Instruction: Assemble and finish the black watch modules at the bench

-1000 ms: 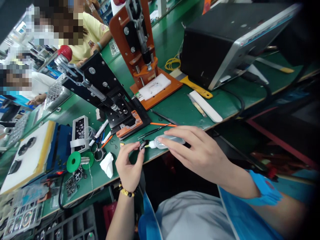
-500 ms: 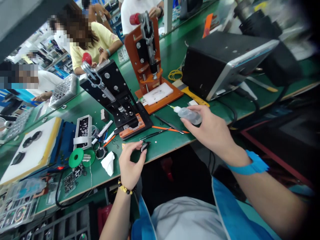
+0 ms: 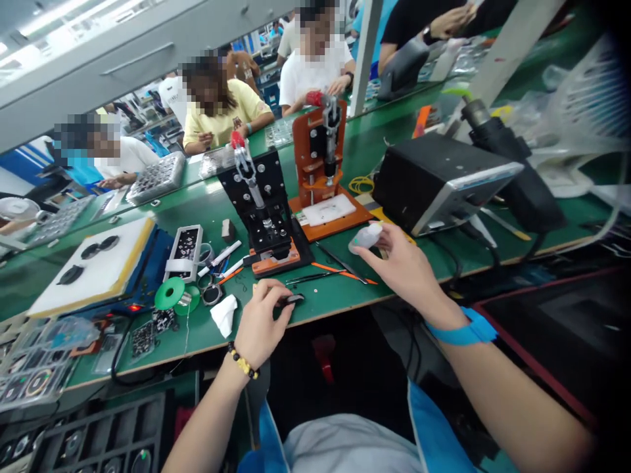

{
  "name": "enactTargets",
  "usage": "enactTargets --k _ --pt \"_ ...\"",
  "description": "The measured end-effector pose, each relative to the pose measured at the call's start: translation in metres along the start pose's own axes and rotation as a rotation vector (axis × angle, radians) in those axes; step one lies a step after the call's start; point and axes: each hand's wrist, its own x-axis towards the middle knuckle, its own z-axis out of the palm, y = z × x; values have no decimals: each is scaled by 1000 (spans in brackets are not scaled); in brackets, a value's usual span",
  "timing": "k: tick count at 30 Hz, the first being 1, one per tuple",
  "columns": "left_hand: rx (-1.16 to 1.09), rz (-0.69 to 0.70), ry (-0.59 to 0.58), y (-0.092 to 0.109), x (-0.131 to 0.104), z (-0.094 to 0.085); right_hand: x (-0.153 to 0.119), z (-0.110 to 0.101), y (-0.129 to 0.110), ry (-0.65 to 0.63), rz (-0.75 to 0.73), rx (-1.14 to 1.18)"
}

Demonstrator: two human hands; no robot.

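My left hand (image 3: 261, 318) is closed with thumb and fingertips pinching a small black part (image 3: 294, 299) just over the front edge of the green bench. What kind of part it is I cannot make out. To the right, my right hand (image 3: 407, 263) grips a small translucent squeeze bottle (image 3: 363, 239), its white tip tilted up and to the right against the fingers. Between the hands lie dark tweezers (image 3: 340, 263) and an orange stick (image 3: 365, 278). A crumpled white tissue (image 3: 225, 315) rests left of my left hand.
A black toggle press (image 3: 266, 217) and an orange toggle press (image 3: 320, 171) stand behind my hands. At right is a black box-shaped device (image 3: 428, 177). A foam-topped blue device (image 3: 142, 276) and a green solder spool (image 3: 170, 293) are at left. Co-workers sit opposite.
The bottle has swung round in my right hand: its tip pointed left and now points up to the right. The black part lies flatter in my left hand. My view has tilted up.
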Motion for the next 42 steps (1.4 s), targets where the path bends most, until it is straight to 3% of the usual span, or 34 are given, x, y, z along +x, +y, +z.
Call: enactTargets --k 5,9,10,11,14,16,22,28,32,34,36,39,42 --pt "24 88 -28 -5 7 -12 -8 -11 13 -52 -43 37" --pt "19 202 17 -4 8 -16 -32 -25 -5 141 -47 28" --pt "-2 239 14 -2 8 -15 -40 -26 -13 129 -54 72" --pt "-31 276 8 -1 8 -15 -48 -26 -22 37 -74 146" --pt "-98 378 1 4 9 -12 -63 -17 -47 -535 -110 403" --pt "-85 423 10 5 11 -12 -64 -6 -59 -795 -68 530" --pt "-70 455 19 -3 14 -23 -42 18 -64 -974 15 697" --pt "-78 504 27 -11 17 -26 -35 29 -65 -1041 27 655" --pt "-70 504 3 -16 20 -24 -31 32 -70 -1041 -36 562" --pt "-62 480 8 -21 18 -27 -26 34 -71 -977 -101 462" --pt "-48 397 54 -30 15 -35 -19 40 -70 -801 -192 321" --pt "9 116 154 -49 13 -51 -7 55 -63 -459 -313 119" --pt "120 -96 164 -68 22 -63 3 72 -57 -285 -334 11"
